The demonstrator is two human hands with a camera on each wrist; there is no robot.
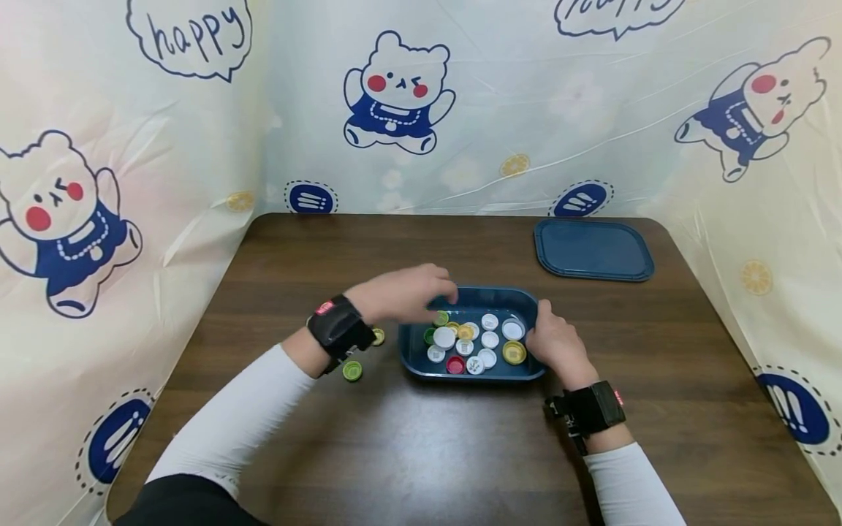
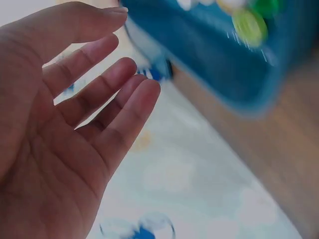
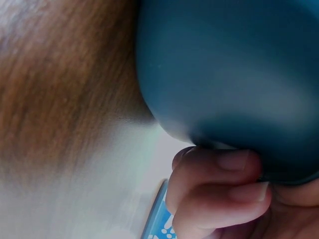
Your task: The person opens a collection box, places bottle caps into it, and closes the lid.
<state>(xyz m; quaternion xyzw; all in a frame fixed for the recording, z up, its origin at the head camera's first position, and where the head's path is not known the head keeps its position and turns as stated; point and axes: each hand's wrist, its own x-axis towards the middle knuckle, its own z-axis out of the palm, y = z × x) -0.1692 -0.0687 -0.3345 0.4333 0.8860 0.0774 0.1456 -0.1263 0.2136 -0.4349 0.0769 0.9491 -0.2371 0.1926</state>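
A deep blue rectangular tray [image 1: 427,369] holds several round plastic caps, mostly white, with a red cap [image 1: 455,364], a yellow cap [image 1: 514,353] and green ones. My left hand [image 1: 404,294] is over the tray's back left part. In the left wrist view its fingers [image 2: 132,112] are relaxed and apart, holding nothing, with the tray's corner beside them. My right hand [image 1: 559,342] grips the tray's right end; the right wrist view shows curled fingers [image 3: 214,204] at the tray's outer wall.
Left of the tray, a green cap [image 1: 351,371] and a yellow cap [image 1: 378,337] lie on the brown wooden table [image 1: 395,453]. A blue lid [image 1: 594,250] lies flat at the back right. Printed cloth [image 1: 487,95] hangs around the table's back and sides.
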